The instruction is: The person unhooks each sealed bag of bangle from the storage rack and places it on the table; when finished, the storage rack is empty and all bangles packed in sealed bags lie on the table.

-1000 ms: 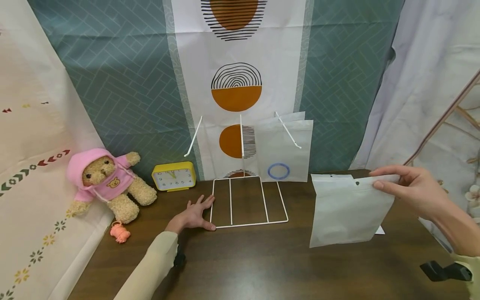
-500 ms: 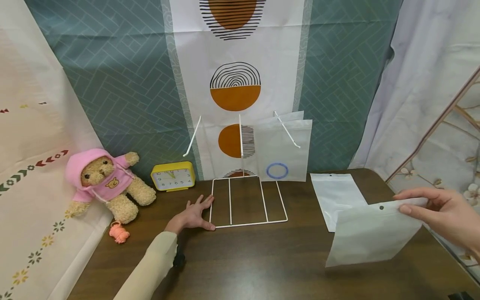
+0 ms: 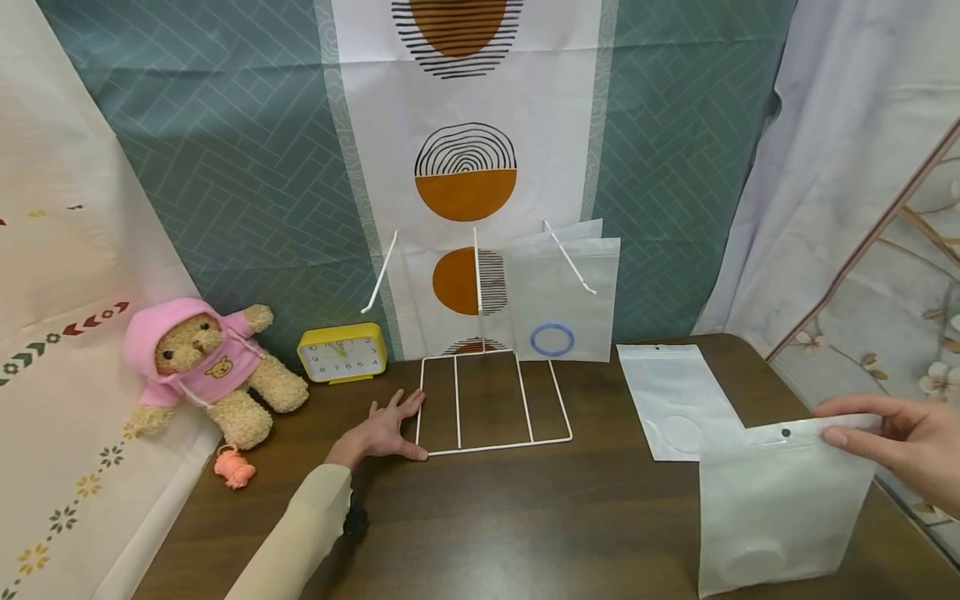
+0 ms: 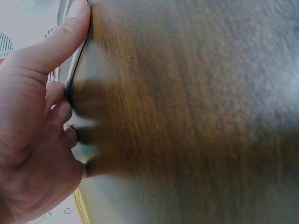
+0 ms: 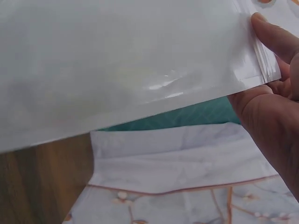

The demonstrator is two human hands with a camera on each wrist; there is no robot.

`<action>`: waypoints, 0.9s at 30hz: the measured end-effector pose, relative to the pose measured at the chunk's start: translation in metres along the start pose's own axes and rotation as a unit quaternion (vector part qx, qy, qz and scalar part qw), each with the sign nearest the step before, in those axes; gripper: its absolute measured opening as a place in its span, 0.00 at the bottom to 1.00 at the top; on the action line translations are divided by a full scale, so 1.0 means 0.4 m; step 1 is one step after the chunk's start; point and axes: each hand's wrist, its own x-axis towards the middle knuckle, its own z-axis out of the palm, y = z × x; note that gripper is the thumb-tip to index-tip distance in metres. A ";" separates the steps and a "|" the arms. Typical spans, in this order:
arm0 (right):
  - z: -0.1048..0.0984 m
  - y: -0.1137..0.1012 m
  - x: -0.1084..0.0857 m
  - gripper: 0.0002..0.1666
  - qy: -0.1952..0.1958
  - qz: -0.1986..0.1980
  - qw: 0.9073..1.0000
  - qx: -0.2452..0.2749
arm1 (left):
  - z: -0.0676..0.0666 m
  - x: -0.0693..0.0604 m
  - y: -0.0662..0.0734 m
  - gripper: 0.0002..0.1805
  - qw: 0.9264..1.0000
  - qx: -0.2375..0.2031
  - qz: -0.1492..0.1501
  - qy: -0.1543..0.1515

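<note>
My right hand [image 3: 903,437] pinches a white zip bag [image 3: 787,508] by its top right corner, thumb in front. A punched hole shows in the bag's top strip, and a faint round shape shows low on it. Another white bag [image 3: 667,392] lies flat on the table behind, also with a round outline. My left hand [image 3: 378,433] rests with spread fingers at the left front corner of a white wire rack [image 3: 495,448]. White bags [image 3: 585,292] hang from the rack's right hook, the front one showing a blue ring [image 3: 552,339].
A yellow alarm clock [image 3: 341,353], a teddy bear [image 3: 213,367] in a pink hoodie and a coral yarn bundle [image 3: 234,467] are at the left. The rack's left hook [image 3: 380,275] and middle hook stick out forward. Patterned cloth hangs behind the brown table [image 3: 480,533].
My right hand has carried the pinched bag rightward and toward the table's front, uncovering the flat bag behind. My left hand stays at the rack's corner.
</note>
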 end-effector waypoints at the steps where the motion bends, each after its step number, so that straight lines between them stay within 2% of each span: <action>1: 0.002 0.001 0.004 0.31 0.001 0.016 1.000 -0.018 | 0.001 0.000 -0.001 0.61 1.000 0.000 0.001 0.000; 4: 0.003 0.011 0.024 0.24 -0.007 0.060 0.998 -0.034 | 0.002 0.000 -0.003 0.61 1.000 0.001 0.001 -0.001; 7: 0.003 0.032 0.047 0.19 -0.024 0.090 0.996 -0.018 | 0.002 0.001 -0.002 0.61 1.000 0.000 0.000 -0.001; 10: 0.002 0.059 0.063 0.20 -0.049 0.087 0.994 0.036 | 0.001 0.001 -0.002 0.61 1.000 -0.002 -0.002 -0.004; 13: 0.001 0.088 0.070 0.23 -0.093 0.077 0.987 0.105 | 0.000 0.000 -0.002 0.61 1.000 -0.004 -0.004 -0.007; 17: 0.009 0.119 0.070 0.24 -0.118 0.079 0.981 0.134 | 0.000 -0.001 -0.003 0.61 1.000 -0.004 -0.006 -0.007; 24: 0.035 0.152 0.055 0.21 -0.103 0.059 0.989 0.085 | 0.001 0.001 -0.006 0.61 1.000 -0.001 -0.003 -0.004; 27: 0.047 0.164 0.046 0.19 -0.096 0.067 0.990 0.074 | 0.001 0.001 -0.006 0.61 1.000 0.001 -0.001 -0.003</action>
